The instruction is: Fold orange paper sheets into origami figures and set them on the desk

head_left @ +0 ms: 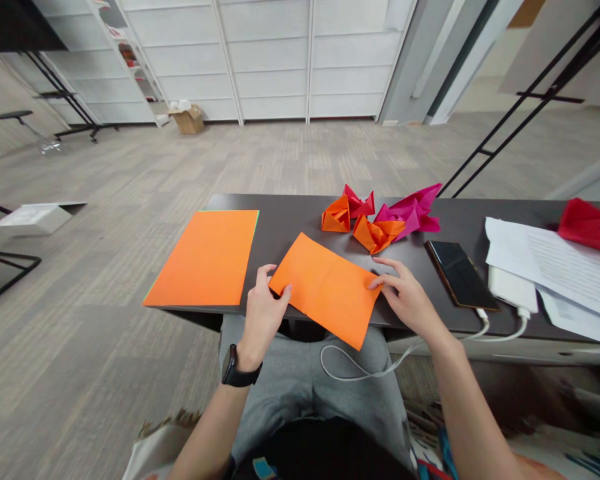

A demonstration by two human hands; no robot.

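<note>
An orange sheet of paper (327,287) lies tilted over the front edge of the dark table, its lower corner hanging above my lap. A faint crease crosses its middle. My left hand (266,301) pinches the sheet's left corner between thumb and fingers. At the right corner, my right hand (397,293) has the paper between thumb and fingertips, with the index finger stretched out above it. Behind the sheet stand folded paper pieces: an orange one (336,215), another orange one (377,233), a red one (359,202) and a magenta one (411,212).
A stack of orange paper (205,259) with a green edge lies at the table's left end. To the right are a phone (459,275), a white power bank (512,289) with cables, printed sheets (570,267) and a red item (591,227). A white cable (353,377) loops over my lap.
</note>
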